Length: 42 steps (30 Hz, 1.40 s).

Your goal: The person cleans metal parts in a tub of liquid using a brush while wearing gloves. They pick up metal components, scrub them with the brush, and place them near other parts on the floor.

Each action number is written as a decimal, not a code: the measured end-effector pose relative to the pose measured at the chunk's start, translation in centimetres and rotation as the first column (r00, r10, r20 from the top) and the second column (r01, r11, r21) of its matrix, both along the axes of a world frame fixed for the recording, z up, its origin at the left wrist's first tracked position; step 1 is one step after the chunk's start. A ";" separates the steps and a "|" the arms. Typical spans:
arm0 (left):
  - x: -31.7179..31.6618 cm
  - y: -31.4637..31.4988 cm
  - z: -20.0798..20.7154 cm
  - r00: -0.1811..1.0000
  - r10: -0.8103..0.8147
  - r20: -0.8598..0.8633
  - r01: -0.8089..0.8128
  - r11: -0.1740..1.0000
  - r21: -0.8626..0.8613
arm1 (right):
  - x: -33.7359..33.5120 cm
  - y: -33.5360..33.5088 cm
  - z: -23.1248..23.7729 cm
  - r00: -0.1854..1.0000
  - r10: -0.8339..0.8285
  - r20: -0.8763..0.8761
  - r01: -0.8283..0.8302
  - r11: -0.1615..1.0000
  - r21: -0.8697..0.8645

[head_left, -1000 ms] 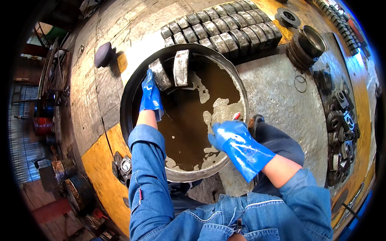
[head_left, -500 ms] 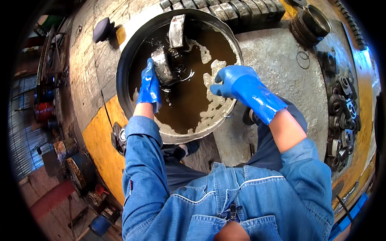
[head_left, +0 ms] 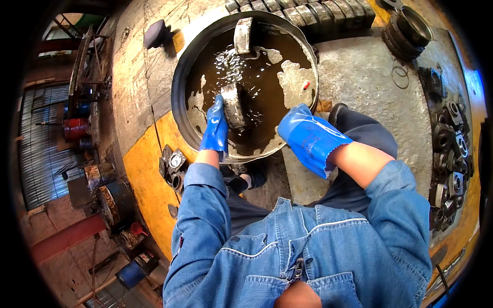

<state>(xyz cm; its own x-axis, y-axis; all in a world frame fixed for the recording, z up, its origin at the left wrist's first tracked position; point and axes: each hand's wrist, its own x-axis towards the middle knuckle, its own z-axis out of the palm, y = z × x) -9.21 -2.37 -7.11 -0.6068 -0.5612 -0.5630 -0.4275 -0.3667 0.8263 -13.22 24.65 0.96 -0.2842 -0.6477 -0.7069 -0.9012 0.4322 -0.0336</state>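
A wide round metal basin (head_left: 179,82) holds brown liquid with patches of pale foam. My left hand (head_left: 216,124), in a blue rubber glove, grips the left side of a thick curved metal piece (head_left: 232,106) that stands partly in the liquid. A second curved metal piece (head_left: 243,36) leans at the basin's far wall. My right hand (head_left: 310,132), also gloved in blue, is at the near right rim, its back turned up. Its fingers are mostly hidden, so I cannot tell what they hold. A small red object (head_left: 306,85) shows on the foam.
Behind the basin lie rows of similar curved metal pieces (head_left: 328,18). Stacked metal rings (head_left: 405,33) stand at the far right, with thin rings (head_left: 400,77) nearby. Many dark metal parts (head_left: 444,136) line the right side. A few flanged parts (head_left: 173,163) lie left of the basin.
The view has shifted, so the basin sits further right. The held metal piece has come nearer to me and stands more upright. My right hand has drawn back toward the near rim.
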 end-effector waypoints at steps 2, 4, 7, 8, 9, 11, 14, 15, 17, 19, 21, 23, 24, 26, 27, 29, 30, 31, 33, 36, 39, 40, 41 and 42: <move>1.3 -2.1 -1.5 0.999 0.000 -0.036 -0.002 0.999 -0.044 | 1.0 -0.7 -3.9 0.997 0.040 -0.072 -0.042 0.999 -0.015; 1.2 1.0 1.2 0.942 -0.302 0.145 0.335 0.858 -0.389 | -0.2 -0.1 -1.9 1.000 -0.019 0.012 0.018 0.998 0.062; 3.6 2.9 6.4 0.937 -0.333 0.107 0.344 0.821 -0.455 | -1.3 -0.6 3.3 0.979 -0.183 0.094 0.167 0.974 0.154; 4.4 3.6 8.9 0.917 -0.333 0.218 0.397 0.730 -0.557 | -1.8 -1.0 3.8 0.965 -0.246 0.094 0.226 0.956 0.187; 5.1 2.6 7.9 0.941 -0.300 0.157 0.336 0.780 -0.528 | -2.2 -0.4 4.0 0.936 -0.343 0.073 0.330 0.932 0.151; 8.1 0.9 7.7 0.982 -0.188 0.021 0.175 0.863 -0.475 | -1.8 2.3 6.4 0.861 -0.487 0.147 0.507 0.845 -0.171; 9.4 2.9 8.8 0.991 -0.137 0.012 0.134 0.940 -0.315 | -2.7 5.0 8.2 0.647 -0.655 0.391 0.755 0.475 -0.452; 9.8 3.9 8.6 0.987 -0.158 -0.005 0.151 0.953 -0.264 | -2.9 5.3 7.6 0.568 -0.681 0.463 0.811 0.366 -0.456; 8.8 6.3 9.8 0.974 -0.225 0.015 0.225 0.968 -0.111 | -5.3 5.6 3.0 0.403 -0.597 0.693 0.910 0.184 -0.370; 8.7 8.0 10.9 0.965 -0.261 0.031 0.260 0.965 0.023 | -5.6 5.0 0.3 0.250 -0.482 0.840 0.964 0.043 -0.262; 9.3 9.1 11.1 0.953 -0.302 0.041 0.295 0.947 0.125 | -3.8 5.5 2.1 0.166 -0.342 0.925 0.982 -0.024 -0.185; 8.8 10.1 11.4 0.940 -0.341 0.022 0.330 0.922 0.203 | -3.2 6.5 3.5 0.124 -0.252 0.960 0.989 -0.052 -0.141; 8.4 10.5 11.5 0.937 -0.350 0.006 0.339 0.913 0.228 | -2.9 6.7 3.6 0.107 -0.225 0.968 0.991 -0.059 -0.123; 7.9 10.9 11.7 0.962 -0.267 -0.057 0.272 0.912 0.307 | -2.5 7.0 3.9 0.071 -0.169 0.983 0.994 -0.067 -0.083; 8.2 8.9 9.3 0.975 -0.202 -0.097 0.224 0.901 0.371 | -2.1 6.5 4.5 0.044 -0.223 0.974 0.999 -0.003 -0.046; 6.5 10.1 9.4 0.997 -0.072 -0.027 0.077 0.931 0.358 | -2.7 6.5 3.9 0.091 -0.353 0.931 0.994 0.088 -0.063; 6.1 9.9 9.3 0.998 -0.060 0.003 0.054 0.910 0.411 | -3.0 6.3 3.1 0.115 -0.414 0.903 0.989 0.133 -0.065; 6.0 8.6 8.7 0.993 -0.108 -0.037 0.112 0.873 0.475 | -3.7 5.7 0.6 0.360 -0.457 0.814 0.926 0.278 -0.254; 7.7 5.4 7.2 0.989 -0.124 -0.084 0.149 0.757 0.637 | -1.1 4.4 3.9 0.686 -0.503 0.526 0.728 0.456 -0.512; 7.4 5.8 8.5 0.987 -0.144 0.078 0.101 0.910 0.402 | 0.2 4.2 6.2 0.940 -0.190 0.282 0.338 0.619 -0.709; 5.4 8.2 12.5 0.963 -0.262 0.059 0.222 0.901 0.373 | -0.4 2.1 4.5 0.967 -0.168 0.191 0.254 0.681 -0.686; 5.2 7.7 12.8 0.952 -0.305 -0.005 0.282 0.875 0.394 | -0.1 1.2 5.5 0.956 -0.223 0.189 0.292 0.699 -0.653; 4.9 7.8 12.7 0.971 -0.235 0.034 0.212 0.924 0.318 | -0.3 0.7 5.1 0.940 -0.264 0.215 0.340 0.680 -0.650; 4.7 7.9 12.7 0.984 -0.163 0.067 0.143 0.961 0.237 | -0.6 0.3 4.7 0.921 -0.305 0.241 0.387 0.658 -0.646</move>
<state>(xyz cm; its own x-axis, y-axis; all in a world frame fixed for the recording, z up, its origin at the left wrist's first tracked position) -4.55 5.49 5.58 -0.6195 -0.3144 -0.7192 -0.5580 -0.4680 0.6853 -13.77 25.00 5.63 -0.5399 -0.8259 -0.1624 -0.6642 0.5365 -0.5205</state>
